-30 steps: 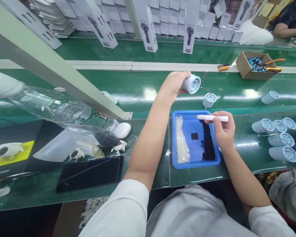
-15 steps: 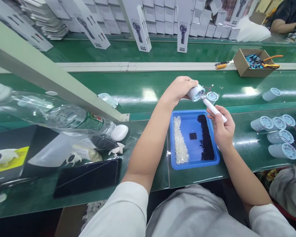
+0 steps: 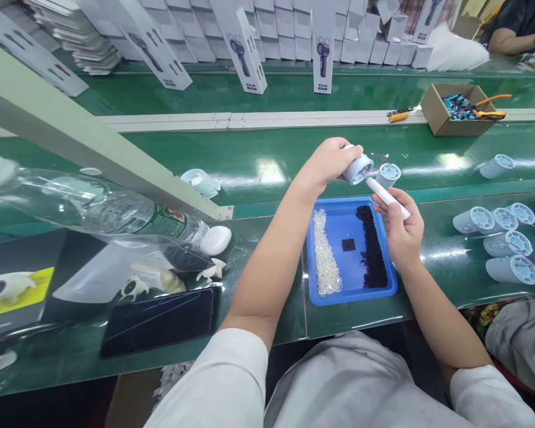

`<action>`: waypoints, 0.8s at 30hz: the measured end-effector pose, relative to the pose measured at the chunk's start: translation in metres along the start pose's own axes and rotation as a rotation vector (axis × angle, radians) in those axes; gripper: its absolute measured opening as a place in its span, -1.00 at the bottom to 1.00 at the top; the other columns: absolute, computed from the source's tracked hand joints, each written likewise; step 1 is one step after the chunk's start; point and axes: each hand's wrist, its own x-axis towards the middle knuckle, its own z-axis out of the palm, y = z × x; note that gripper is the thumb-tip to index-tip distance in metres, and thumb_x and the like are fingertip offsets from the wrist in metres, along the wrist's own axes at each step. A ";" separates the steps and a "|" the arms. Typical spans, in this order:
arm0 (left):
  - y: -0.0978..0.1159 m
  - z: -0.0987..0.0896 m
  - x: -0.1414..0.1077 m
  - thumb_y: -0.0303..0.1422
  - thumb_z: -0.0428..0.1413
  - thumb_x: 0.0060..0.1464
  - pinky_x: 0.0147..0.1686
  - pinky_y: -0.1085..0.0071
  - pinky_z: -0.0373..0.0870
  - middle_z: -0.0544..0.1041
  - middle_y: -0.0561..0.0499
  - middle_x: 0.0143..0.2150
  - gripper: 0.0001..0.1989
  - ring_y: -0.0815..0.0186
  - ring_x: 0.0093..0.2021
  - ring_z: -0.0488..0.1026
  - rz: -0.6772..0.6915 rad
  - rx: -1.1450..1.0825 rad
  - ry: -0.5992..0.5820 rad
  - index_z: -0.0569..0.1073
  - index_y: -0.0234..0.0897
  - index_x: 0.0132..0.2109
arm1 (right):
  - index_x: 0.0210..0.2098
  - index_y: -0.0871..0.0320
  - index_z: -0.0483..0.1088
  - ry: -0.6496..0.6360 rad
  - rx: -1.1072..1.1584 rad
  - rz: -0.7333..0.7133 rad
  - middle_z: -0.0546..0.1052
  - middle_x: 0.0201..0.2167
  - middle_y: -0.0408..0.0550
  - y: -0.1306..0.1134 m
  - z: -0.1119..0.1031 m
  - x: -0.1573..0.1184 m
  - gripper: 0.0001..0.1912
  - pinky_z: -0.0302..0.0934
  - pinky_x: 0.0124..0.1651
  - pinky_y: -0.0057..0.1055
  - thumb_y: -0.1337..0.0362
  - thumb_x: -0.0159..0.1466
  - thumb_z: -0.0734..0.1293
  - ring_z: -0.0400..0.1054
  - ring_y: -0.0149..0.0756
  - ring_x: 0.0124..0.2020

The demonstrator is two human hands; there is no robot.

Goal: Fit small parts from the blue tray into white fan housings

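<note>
My left hand [image 3: 336, 159] is closed around a pale blue-white cylindrical housing [image 3: 358, 169], its open end tilted toward my right side. In my right hand [image 3: 401, 223] is a white pen-shaped electric screwdriver [image 3: 387, 197]; its tip meets the housing's open end, though the exact contact point is too small to make out. Just behind them another pale blue housing [image 3: 389, 173] stands on the green belt, with thin wires near its top. Below my hands lies a blue tray [image 3: 350, 297] holding clear small pieces [image 3: 326, 261], black small pieces [image 3: 374, 255] and a dark square [image 3: 348, 244].
Several pale blue housings [image 3: 510, 269] lie at the right. A cardboard box [image 3: 455, 122] with tools stands on the rail. At left are a slanted metal post [image 3: 160, 172], a plastic bottle [image 3: 129, 211] and a dark flat panel [image 3: 160, 321]. White cartons [image 3: 323, 53] stand across.
Housings on the near belt have shifted slightly right, and the standing cartons on the far belt slightly left. Both hands keep nearly the same pose, with the screwdriver still at the housing.
</note>
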 end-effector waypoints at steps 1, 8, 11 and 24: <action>0.000 0.001 0.000 -0.38 0.08 0.12 -0.30 0.39 0.43 0.38 0.05 -0.48 -0.79 0.37 -0.38 0.40 0.000 0.019 -0.008 0.29 -0.28 -0.47 | -0.05 0.00 0.37 0.002 -0.005 -0.003 0.60 -0.15 -0.05 0.000 0.000 0.000 -0.65 0.46 -0.02 -0.17 -0.06 0.32 0.27 0.54 -0.20 -0.07; 0.004 0.022 -0.003 -0.41 0.06 0.17 -0.23 0.41 0.38 0.34 0.07 -0.46 -0.72 0.34 -0.22 0.44 0.123 0.002 0.165 0.20 -0.26 -0.49 | -0.05 0.02 0.42 -0.008 -0.213 -0.014 0.38 -0.56 -0.23 -0.002 -0.003 0.000 -0.62 0.31 -0.42 -0.37 -0.08 0.34 0.22 0.31 -0.40 -0.54; 0.004 0.037 -0.009 -0.28 -0.02 0.27 -0.23 0.42 0.35 0.33 0.07 -0.45 -0.63 0.35 -0.18 0.43 0.212 -0.112 0.271 0.16 -0.25 -0.51 | -0.10 0.09 0.46 -0.161 -0.307 0.031 0.23 -0.65 -0.28 -0.005 -0.003 -0.004 -0.60 0.11 -0.55 -0.43 -0.05 0.36 0.18 0.12 -0.46 -0.64; -0.003 0.063 -0.024 -0.24 -0.01 0.29 -0.29 0.42 0.34 0.33 0.08 -0.44 -0.65 0.41 -0.28 0.40 0.197 -0.264 0.250 0.18 -0.22 -0.47 | 0.03 0.11 0.41 -0.186 -0.218 0.022 0.14 -0.66 -0.28 -0.005 -0.006 -0.013 -0.48 0.03 -0.58 -0.41 -0.12 0.37 0.11 0.05 -0.45 -0.67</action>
